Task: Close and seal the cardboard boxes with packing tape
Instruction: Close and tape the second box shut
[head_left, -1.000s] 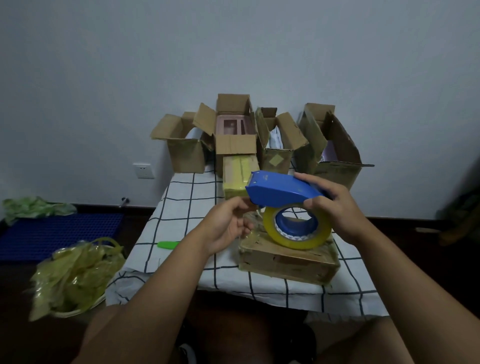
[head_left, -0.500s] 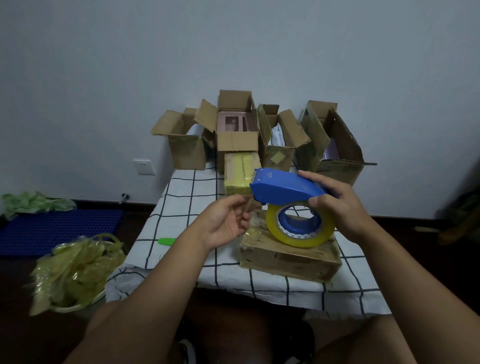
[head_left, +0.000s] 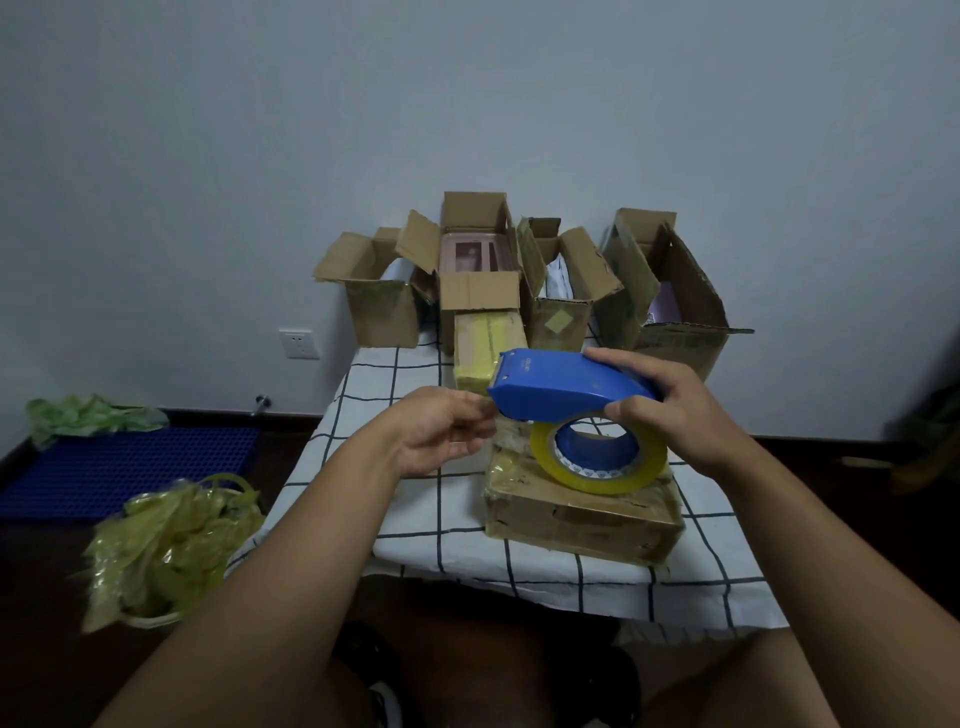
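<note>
My right hand (head_left: 675, 410) grips one blue tape dispenser (head_left: 566, 387), fingers curled round its rear, over one closed box (head_left: 582, 514) on the checked surface (head_left: 426, 514). One yellow tape roll (head_left: 597, 462) sits in it. My left hand (head_left: 441, 439) pinches at the dispenser's front edge. Four open boxes (head_left: 480, 270) at the back; one yellow-taped box (head_left: 488, 345) before them.
</note>
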